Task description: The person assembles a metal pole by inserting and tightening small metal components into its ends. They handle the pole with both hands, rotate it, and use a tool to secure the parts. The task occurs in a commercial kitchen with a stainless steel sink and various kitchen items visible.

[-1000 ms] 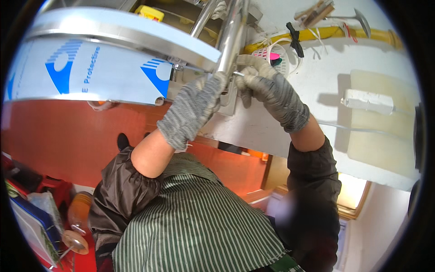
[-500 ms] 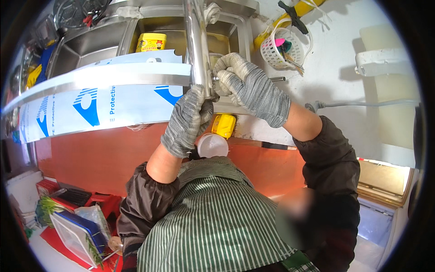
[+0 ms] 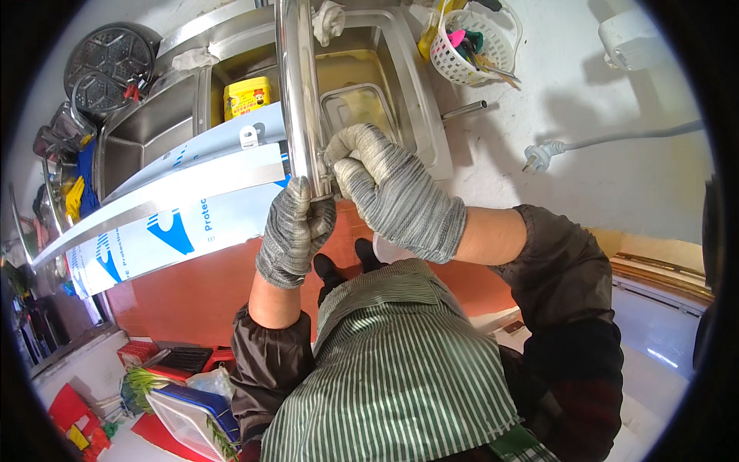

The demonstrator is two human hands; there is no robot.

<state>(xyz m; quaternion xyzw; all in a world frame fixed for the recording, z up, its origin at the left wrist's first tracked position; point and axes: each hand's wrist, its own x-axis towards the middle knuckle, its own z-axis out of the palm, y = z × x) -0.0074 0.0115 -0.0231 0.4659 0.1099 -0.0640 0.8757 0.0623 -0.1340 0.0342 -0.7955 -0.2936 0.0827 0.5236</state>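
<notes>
A shiny metal tube [image 3: 296, 92] runs from the top of the view down to my hands. My left hand [image 3: 286, 240], in a grey knitted glove, is closed around its lower end. On the tube's right side, my right hand [image 3: 400, 196], gloved alike, has its fingers curled and pressed together against the metal. Whatever those fingertips pinch is hidden. A long metal shelf panel [image 3: 177, 181] with bluish-white protective film meets the tube from the left. A small pierced tab [image 3: 248, 137] stands up from the panel near the tube.
Behind the panel are steel sinks [image 3: 158, 127], a yellow tub [image 3: 246, 98] and a clear container [image 3: 356, 108]. A white basket [image 3: 469, 54] of utensils is at the upper right, near a short pipe [image 3: 466, 109] and a hanging plug [image 3: 539, 156]. Crates [image 3: 188, 416] stand lower left.
The whole view has shifted, showing more of the floor and my shoes. My left hand keeps its hold on the tube end; my right hand stays at its side, with the fingers more tightly curled.
</notes>
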